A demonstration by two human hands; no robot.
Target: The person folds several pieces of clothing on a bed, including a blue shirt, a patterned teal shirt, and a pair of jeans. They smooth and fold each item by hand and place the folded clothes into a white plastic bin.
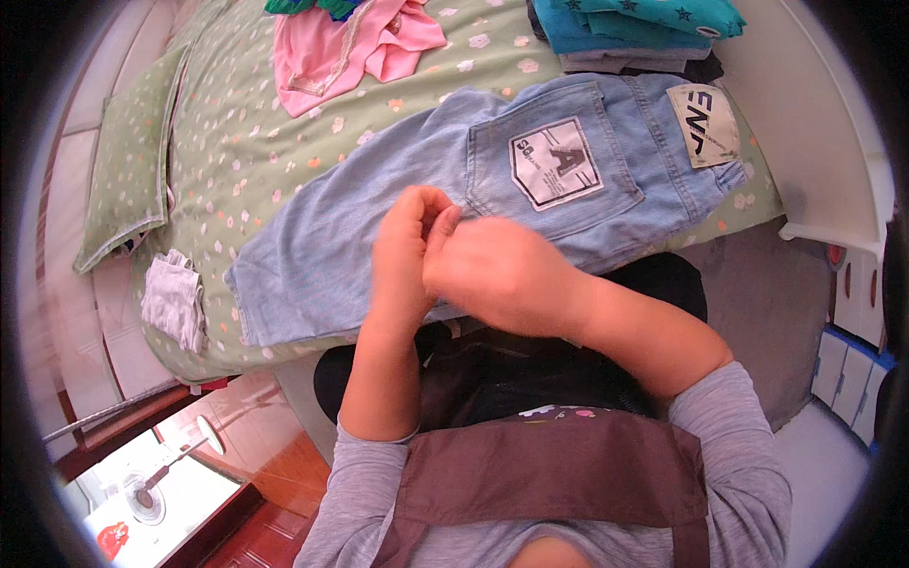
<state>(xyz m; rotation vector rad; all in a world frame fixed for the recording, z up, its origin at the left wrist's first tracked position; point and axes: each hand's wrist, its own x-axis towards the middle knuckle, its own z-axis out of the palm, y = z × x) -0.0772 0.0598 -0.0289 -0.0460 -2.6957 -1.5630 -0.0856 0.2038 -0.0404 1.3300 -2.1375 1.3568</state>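
Note:
Light blue denim jeans [341, 234] lie folded lengthwise before me, the waistband at the right and the leg hems at the left. A printed patch [557, 163] sits on the back pocket, and a pale label patch [703, 126] on the waistband; both bear writing. My left hand [405, 248] and my right hand [504, 277] meet in front of the near edge of the jeans. Both have curled fingers, slightly blurred. The back of my right hand hides its fingers, so whether anything small is held between the hands cannot be seen.
The jeans rest on a bed with a green floral sheet [234, 192]. Around them are a pink garment [355, 50], a stack of folded clothes [632, 35], a small folded grey garment [172, 302] and a pillow [135, 156]. A white board [802, 106] borders the right side.

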